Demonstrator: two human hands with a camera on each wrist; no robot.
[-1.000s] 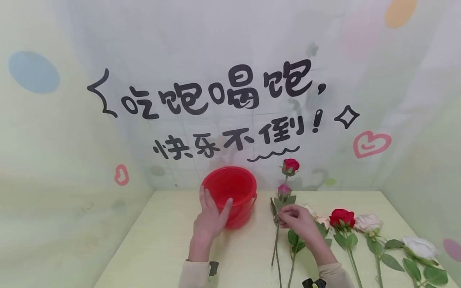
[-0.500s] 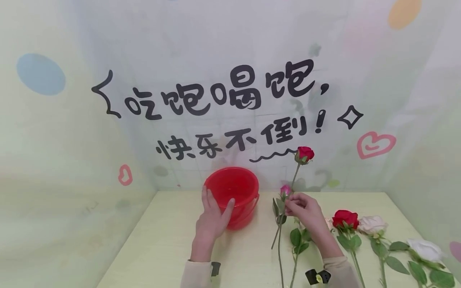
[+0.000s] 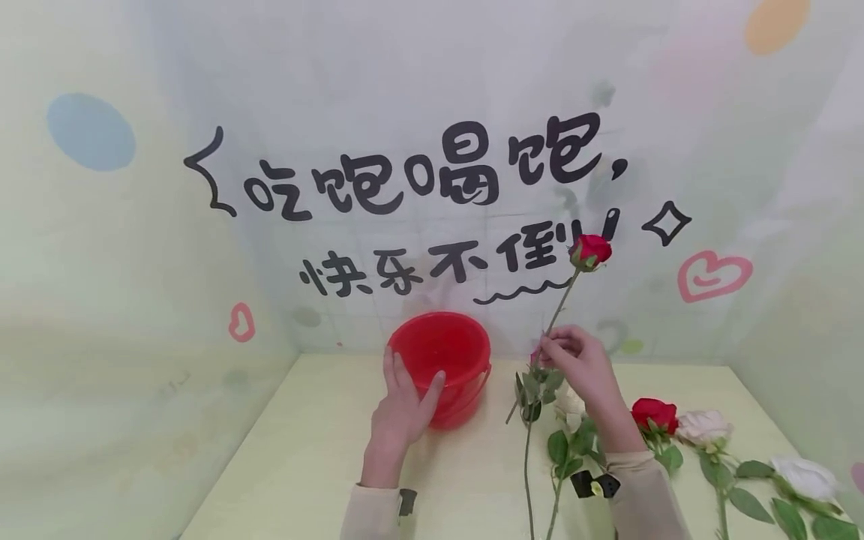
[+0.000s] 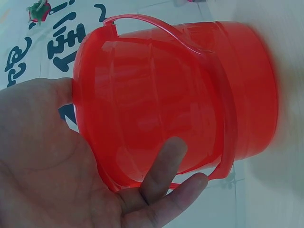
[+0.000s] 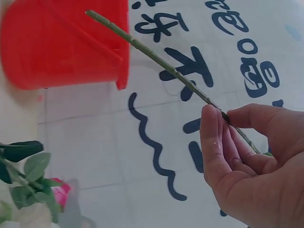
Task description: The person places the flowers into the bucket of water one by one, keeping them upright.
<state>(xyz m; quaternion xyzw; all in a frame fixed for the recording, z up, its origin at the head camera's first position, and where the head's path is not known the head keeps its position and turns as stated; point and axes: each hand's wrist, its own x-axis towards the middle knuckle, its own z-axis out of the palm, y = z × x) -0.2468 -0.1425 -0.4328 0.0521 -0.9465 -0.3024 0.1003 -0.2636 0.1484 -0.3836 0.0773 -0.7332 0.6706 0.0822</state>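
My right hand (image 3: 583,367) pinches the stem (image 5: 166,66) of a red rose (image 3: 591,253) between thumb and fingertips. Held at a slant above the table, the rose has its bloom up and to the right, and its cut end down toward the left. In the right wrist view the bloom is out of sight. My left hand (image 3: 401,409) rests against the side of a red plastic bucket (image 3: 462,405), fingers spread and thumb at the rim. The bucket stands upright, with nothing visible inside, and its handle (image 4: 228,114) hangs down the side.
A pink rose (image 5: 61,192) lies partly behind my right hand, its leaves (image 3: 533,386) showing. Further right lie a second red rose (image 3: 655,415), a pale pink rose (image 3: 704,427) and white roses (image 3: 803,478). A printed backdrop (image 3: 378,75) rises behind the table (image 3: 290,450).
My right hand has lifted the red rose upward and to the right, away from the pink rose. The left hand stays on the bucket. The head view has shifted slightly.
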